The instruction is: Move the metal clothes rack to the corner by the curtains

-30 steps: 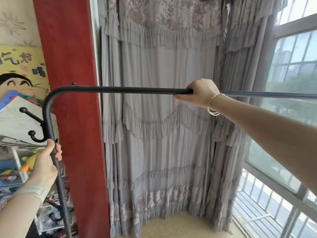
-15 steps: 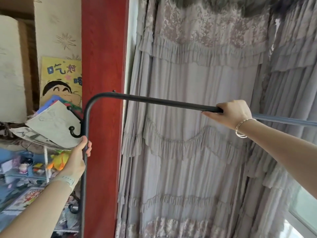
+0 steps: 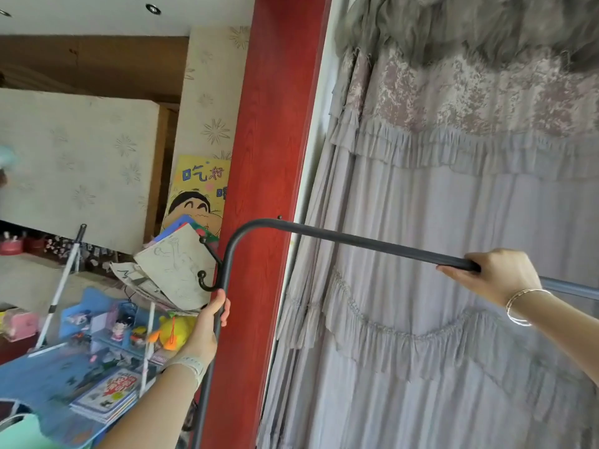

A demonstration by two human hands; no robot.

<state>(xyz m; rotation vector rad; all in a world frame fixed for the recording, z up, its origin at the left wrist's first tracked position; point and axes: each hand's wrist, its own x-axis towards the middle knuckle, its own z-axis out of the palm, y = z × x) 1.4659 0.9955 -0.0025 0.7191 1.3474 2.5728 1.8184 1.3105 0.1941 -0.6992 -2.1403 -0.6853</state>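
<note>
The black metal clothes rack (image 3: 356,239) stands in front of grey ruffled curtains (image 3: 453,222), its top bar slanting down to the right. My right hand (image 3: 492,273) grips that top bar at the right. My left hand (image 3: 207,325) is closed around the rack's left upright, just below a double hook (image 3: 207,277). The rack's lower part and feet are out of view.
A red wooden pillar (image 3: 269,157) rises right behind the rack's left upright. To the left are a blue desk (image 3: 48,384) with books and toys, a pile of papers (image 3: 168,273), a white tripod (image 3: 61,286) and a cartoon poster (image 3: 201,186).
The view has swung left and up, so the window has left the frame and more of the desk side shows. The top bar now slants more. Both hands keep their grips.
</note>
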